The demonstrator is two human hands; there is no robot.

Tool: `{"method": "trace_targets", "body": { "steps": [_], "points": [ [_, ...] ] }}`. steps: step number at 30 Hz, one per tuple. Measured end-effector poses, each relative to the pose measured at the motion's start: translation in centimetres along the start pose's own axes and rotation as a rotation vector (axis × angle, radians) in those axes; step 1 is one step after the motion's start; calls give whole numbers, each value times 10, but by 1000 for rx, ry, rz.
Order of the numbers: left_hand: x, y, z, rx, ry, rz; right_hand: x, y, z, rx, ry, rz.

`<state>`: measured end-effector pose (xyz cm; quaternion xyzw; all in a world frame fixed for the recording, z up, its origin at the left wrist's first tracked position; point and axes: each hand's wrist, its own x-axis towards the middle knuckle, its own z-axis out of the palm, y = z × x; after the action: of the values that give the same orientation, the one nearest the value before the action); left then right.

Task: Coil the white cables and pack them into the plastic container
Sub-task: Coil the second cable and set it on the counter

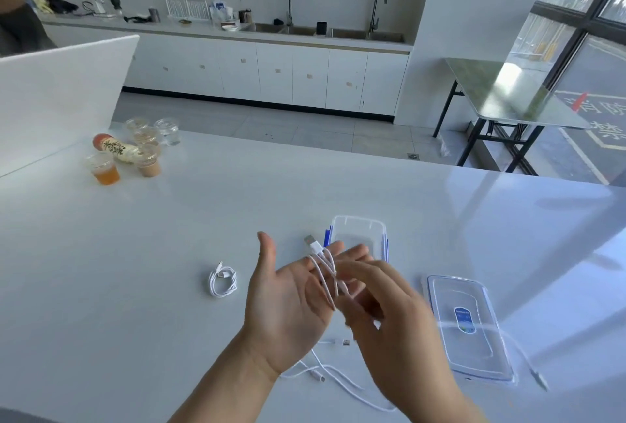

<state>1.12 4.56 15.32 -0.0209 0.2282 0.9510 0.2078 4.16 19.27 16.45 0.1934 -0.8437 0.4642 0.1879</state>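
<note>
The left hand (288,294) is held palm up above the table (169,236), fingers straight and thumb spread wide. A white cable (323,273) is looped several times round those fingers, with its flat plug sticking up past the fingertips. The right hand (389,314) comes in from the right with fingers bent toward the loops. It is blurred, so I cannot tell whether it pinches the cable or only touches it.

The container (359,229) sits open just beyond the fingertips. It is clear, with blue clips on its sides, and its near rim is hidden by the hands. Its lid (471,327) lies flat to the right, apart from it. A blurred white strand (521,355) crosses the lid and ends in a small plug past the lid's near right corner.

A coiled cable (222,282) rests on the table left of the left hand, near it but not touching. A loose cable (338,378) sprawls under both wrists.

Bare white surface runs wide to the left and on to the far edge. Only the far left corner is taken up, by a cluster of cups (105,168) round a bottle (115,148) lying on its side beside a white partition (61,90).
</note>
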Motion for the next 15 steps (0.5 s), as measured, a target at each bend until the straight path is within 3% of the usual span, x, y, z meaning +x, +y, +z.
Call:
{"method": "trace_targets", "body": {
  "steps": [4, 8, 12, 15],
  "points": [
    [-1, 8, 5, -38, 51, 102, -37, 19, 5, 142, -122, 278],
    [-8, 16, 12, 19, 34, 112, -45, 54, -3, 370, -566, 521],
    [-13, 8, 18, 118, -51, -37, -16, 74, -16, 242, -760, 527],
    [-16, 2, 19, 313, -176, -199, 24, 71, -31, 31, -681, 437]
  ]
}}
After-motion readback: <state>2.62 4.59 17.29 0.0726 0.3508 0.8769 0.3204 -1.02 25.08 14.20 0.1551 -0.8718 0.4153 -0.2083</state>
